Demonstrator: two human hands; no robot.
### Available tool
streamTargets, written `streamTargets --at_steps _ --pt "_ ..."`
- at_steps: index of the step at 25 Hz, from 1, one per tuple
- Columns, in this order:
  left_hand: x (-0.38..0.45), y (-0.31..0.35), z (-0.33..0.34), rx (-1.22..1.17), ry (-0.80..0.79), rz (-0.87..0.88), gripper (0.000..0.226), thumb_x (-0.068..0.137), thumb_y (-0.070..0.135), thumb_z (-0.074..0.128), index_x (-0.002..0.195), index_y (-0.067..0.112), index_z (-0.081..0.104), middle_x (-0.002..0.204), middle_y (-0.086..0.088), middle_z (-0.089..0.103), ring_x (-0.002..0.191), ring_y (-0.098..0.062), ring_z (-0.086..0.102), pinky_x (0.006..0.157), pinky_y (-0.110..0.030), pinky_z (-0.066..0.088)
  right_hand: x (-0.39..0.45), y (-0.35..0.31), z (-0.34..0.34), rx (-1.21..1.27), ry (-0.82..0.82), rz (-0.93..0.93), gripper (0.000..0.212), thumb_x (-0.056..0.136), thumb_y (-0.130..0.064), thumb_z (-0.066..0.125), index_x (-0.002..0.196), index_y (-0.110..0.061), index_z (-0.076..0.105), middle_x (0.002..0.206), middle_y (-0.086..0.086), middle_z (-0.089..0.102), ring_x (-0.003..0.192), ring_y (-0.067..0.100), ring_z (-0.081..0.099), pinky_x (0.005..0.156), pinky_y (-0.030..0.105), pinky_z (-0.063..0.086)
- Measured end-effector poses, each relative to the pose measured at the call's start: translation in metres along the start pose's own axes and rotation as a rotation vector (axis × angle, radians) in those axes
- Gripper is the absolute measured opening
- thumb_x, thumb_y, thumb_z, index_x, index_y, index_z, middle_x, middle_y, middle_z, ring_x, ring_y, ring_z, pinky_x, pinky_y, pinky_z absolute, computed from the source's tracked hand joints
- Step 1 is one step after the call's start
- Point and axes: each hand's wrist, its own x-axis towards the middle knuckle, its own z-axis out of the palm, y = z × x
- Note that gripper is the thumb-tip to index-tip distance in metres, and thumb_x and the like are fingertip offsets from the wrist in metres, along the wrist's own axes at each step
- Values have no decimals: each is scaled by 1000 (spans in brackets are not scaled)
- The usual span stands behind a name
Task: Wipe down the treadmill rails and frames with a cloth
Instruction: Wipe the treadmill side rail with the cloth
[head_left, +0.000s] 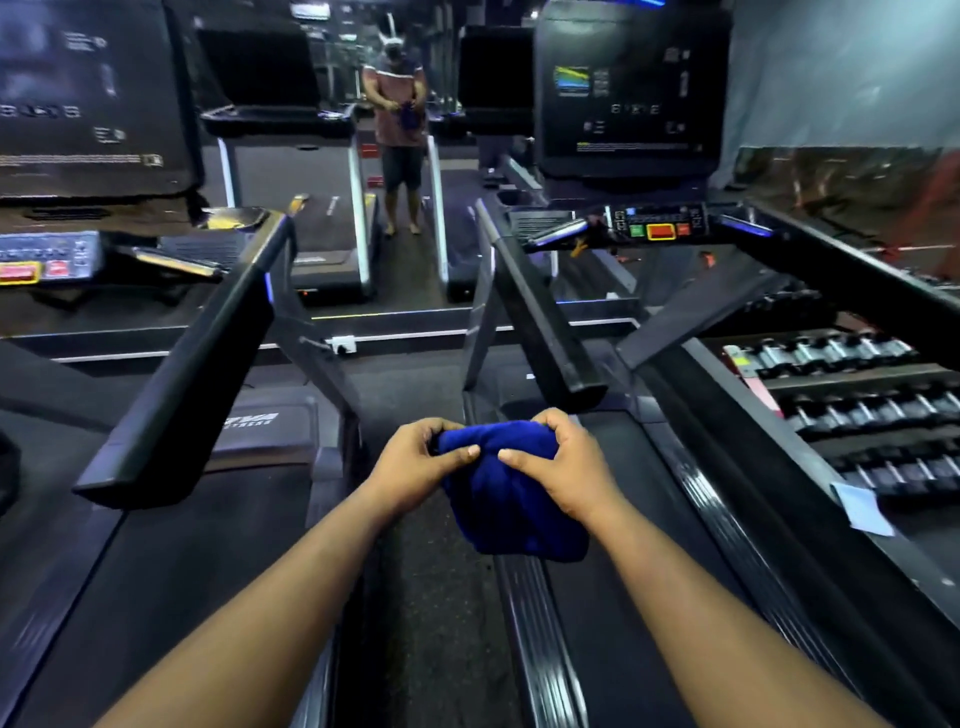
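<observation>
Cloth (511, 499) bunched between both hands, held over the gap between two treadmills.

Left hand (415, 470) and right hand (556, 467) each grip its top edge, fingers curled in, while the rest hangs free. Left rail (192, 364) and right rail (540, 317) flank the open aisle ahead; neither touches the cloth.

The dark floor (441, 597) runs up the middle of the frame; two treadmills (171, 571) (649, 519) stand on it, left and right.

no lettering on the treadmill consoles (628, 88) is legible.
</observation>
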Motion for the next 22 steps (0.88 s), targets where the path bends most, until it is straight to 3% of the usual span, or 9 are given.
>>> streamTargets --at_steps 6,10,13,15,17,19,22 --pt "89 50 36 -85 11 194 35 72 42 77 100 23 71 97 0 75 91 -24 71 84 -46 58 43 -16 -66 -237 395 -37 49 71 -38 85 106 -25 54 107 -6 62 97 15 59 84 29 45" --pt "167 63 51 -31 -37 240 28 80 38 73 104 22 68 99 2 72 93 -19 68 84 -38 56 98 -22 -67 -788 671 -35 63 80 -42 75 132 -20 46 136 8 49 125 30 48 103 49 39" --pt "206 44 56 283 -80 308 21 89 28 67 108 20 67 108 0 70 102 -19 64 86 -29 47 109 3 -21 -1006 330 99 68 93 -56 47 151 -24 32 156 10 34 142 33 33 112 58 30" --pt "228 22 48 362 -126 420 25 91 28 64 114 19 66 116 -3 66 110 -20 61 90 -29 44 108 20 -3 -1036 229 160 66 95 -58 34 152 -25 31 156 10 35 138 34 38 106 56 40" --pt "255 4 42 427 -191 577 42 94 35 59 132 17 57 139 -6 54 130 -23 50 107 -36 39 115 23 -3 -1091 223 191 64 97 -53 34 153 -23 30 156 11 34 133 34 42 97 49 47" --pt "276 0 39 590 -297 619 53 100 39 47 149 19 39 160 -2 31 148 -20 26 117 -50 22 140 13 -2 -1143 161 246 62 101 -48 33 156 -22 22 159 10 28 132 33 41 92 46 48" --pt "304 4 30 723 -413 637 54 104 34 37 155 25 25 165 7 17 152 -13 9 118 -64 7 191 -5 6 -1130 74 340 64 103 -51 29 157 -22 13 162 11 21 136 34 37 95 49 45"
